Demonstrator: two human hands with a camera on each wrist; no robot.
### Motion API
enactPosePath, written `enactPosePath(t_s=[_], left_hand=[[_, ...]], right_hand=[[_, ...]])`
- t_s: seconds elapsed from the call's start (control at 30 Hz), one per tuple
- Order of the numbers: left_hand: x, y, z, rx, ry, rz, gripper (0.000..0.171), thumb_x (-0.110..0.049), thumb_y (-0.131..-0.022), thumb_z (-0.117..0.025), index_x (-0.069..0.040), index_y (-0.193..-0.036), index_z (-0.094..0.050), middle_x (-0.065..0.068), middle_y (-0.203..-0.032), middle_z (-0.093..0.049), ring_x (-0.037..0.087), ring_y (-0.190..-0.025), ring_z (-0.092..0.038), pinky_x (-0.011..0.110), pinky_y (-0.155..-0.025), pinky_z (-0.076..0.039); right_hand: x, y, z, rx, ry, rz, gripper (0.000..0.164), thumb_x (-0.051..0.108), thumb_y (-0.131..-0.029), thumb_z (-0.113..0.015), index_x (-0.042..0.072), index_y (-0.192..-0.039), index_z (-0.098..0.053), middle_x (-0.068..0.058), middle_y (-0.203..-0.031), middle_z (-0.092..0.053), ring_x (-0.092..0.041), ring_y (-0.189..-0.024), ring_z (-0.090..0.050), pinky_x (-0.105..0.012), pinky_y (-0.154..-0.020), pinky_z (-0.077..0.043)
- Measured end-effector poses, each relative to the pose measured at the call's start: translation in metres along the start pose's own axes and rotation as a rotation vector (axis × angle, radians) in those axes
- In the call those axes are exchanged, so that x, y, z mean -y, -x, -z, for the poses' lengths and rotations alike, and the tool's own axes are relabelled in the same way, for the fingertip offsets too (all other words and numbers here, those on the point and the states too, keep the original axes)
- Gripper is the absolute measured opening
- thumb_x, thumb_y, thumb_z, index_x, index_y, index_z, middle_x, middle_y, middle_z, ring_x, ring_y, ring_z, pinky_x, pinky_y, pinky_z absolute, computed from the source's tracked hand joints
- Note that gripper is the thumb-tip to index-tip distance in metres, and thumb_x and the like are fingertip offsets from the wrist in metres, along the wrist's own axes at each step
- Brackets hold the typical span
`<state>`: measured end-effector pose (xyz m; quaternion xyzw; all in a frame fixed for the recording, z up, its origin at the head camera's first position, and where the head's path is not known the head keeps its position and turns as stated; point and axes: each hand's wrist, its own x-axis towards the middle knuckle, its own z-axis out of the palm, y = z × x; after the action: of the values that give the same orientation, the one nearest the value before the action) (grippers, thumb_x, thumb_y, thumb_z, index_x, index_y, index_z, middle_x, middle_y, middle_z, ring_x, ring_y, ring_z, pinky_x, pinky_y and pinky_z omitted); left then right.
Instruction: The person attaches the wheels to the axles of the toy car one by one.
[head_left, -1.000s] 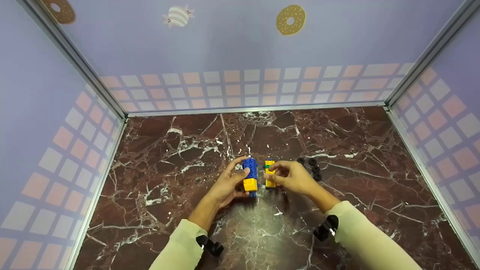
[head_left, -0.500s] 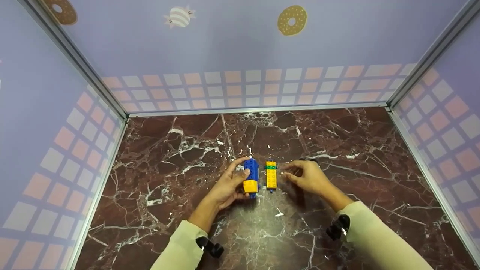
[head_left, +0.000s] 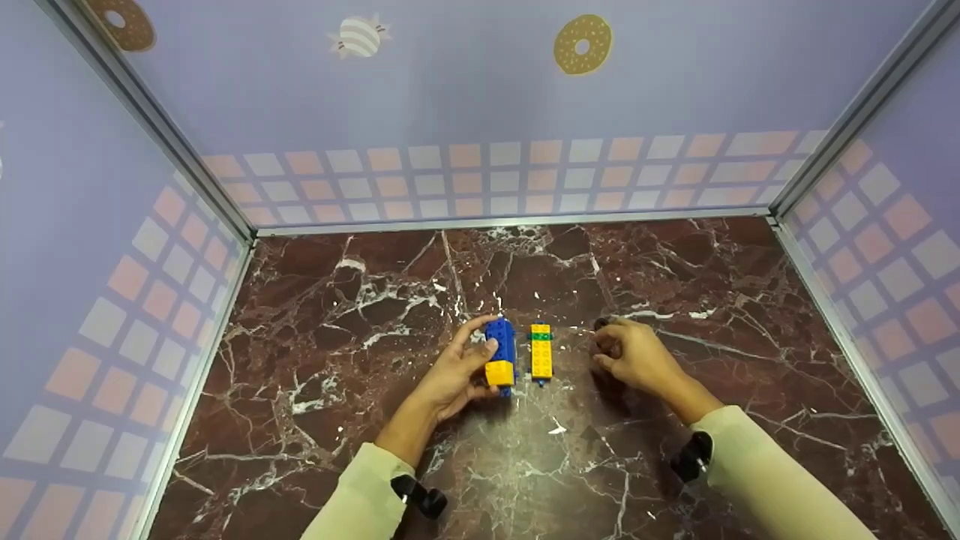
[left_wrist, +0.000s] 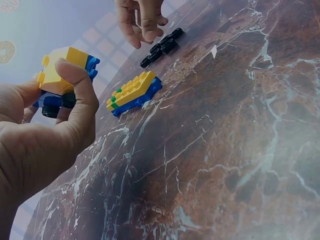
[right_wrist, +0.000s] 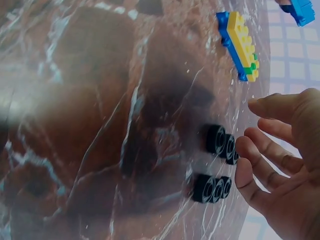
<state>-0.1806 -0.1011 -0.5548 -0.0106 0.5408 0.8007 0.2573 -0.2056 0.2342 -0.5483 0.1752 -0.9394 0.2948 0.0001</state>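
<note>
My left hand (head_left: 450,371) grips a toy brick vehicle (head_left: 501,341) with studded blue bricks and a yellow brick at its near end. In the left wrist view a black wheel (left_wrist: 51,110) shows under its blue base, and the thumb lies against the yellow brick. My right hand (right_wrist: 280,160) holds nothing; its fingers are loosely bent beside several small black wheels (right_wrist: 216,139). In the head view it hides most of them. Between the hands lies a second brick piece (head_left: 541,352), yellow studs with one green band on a blue wheel base.
The brown marbled tabletop (head_left: 337,420) carries everything. A pale purple wall (head_left: 480,105) with printed squares closes off the back, and side walls (head_left: 90,300) stand left and right. Black wrist cameras (head_left: 418,496) sit on both sleeves.
My right hand has let go of the yellow-topped brick piece and moved right to the black wheels. The left hand keeps its grip on the toy vehicle in nearly the same place.
</note>
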Motion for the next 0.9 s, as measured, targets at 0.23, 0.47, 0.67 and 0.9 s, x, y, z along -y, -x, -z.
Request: enactPosePath(t_s=[0.23, 0.47, 0.67, 0.9], left_hand=[[0.002, 0.0, 0.002, -0.003, 0.012, 0.003, 0.061, -0.027, -0.115, -0.06, -0.024, -0.17, -0.032, 0.016, -0.141, -0.059, 0.027, -0.108, -0.067, 0.03, -0.07, -0.061], [0.001, 0.0, 0.003, -0.019, 0.028, 0.007, 0.059, -0.028, -0.114, -0.062, -0.028, -0.167, -0.036, 0.017, -0.141, -0.061, 0.027, -0.11, -0.066, 0.032, -0.073, -0.063], [0.001, 0.001, 0.004, -0.005, 0.034, 0.004, 0.06, -0.028, -0.115, -0.06, -0.028, -0.169, -0.034, 0.018, -0.143, -0.061, 0.026, -0.108, -0.067, 0.031, -0.072, -0.064], [0.001, 0.0, 0.006, 0.001, 0.045, -0.007, 0.058, -0.028, -0.116, -0.059, -0.029, -0.168, -0.035, 0.017, -0.144, -0.06, 0.026, -0.109, -0.066, 0.031, -0.071, -0.063]], right_hand=[[-0.007, 0.004, 0.0, 0.02, 0.088, 0.021, 0.027, 0.005, -0.083, -0.092, 0.0, -0.107, -0.081, -0.033, -0.135, -0.071, -0.051, -0.114, -0.073, -0.064, -0.1, -0.063], [-0.008, 0.007, 0.002, 0.062, 0.215, 0.017, 0.02, 0.012, -0.085, -0.091, 0.009, -0.103, -0.083, -0.018, -0.114, -0.074, -0.043, -0.104, -0.075, -0.062, -0.093, -0.065], [-0.012, 0.007, -0.001, 0.046, 0.27, 0.057, 0.018, 0.012, -0.083, -0.091, 0.01, -0.1, -0.085, -0.016, -0.105, -0.076, -0.044, -0.102, -0.074, -0.061, -0.092, -0.065], [-0.013, 0.008, -0.001, 0.028, 0.25, 0.043, 0.019, 0.01, -0.083, -0.092, 0.008, -0.099, -0.082, -0.012, -0.098, -0.072, -0.039, -0.094, -0.073, -0.059, -0.085, -0.066]])
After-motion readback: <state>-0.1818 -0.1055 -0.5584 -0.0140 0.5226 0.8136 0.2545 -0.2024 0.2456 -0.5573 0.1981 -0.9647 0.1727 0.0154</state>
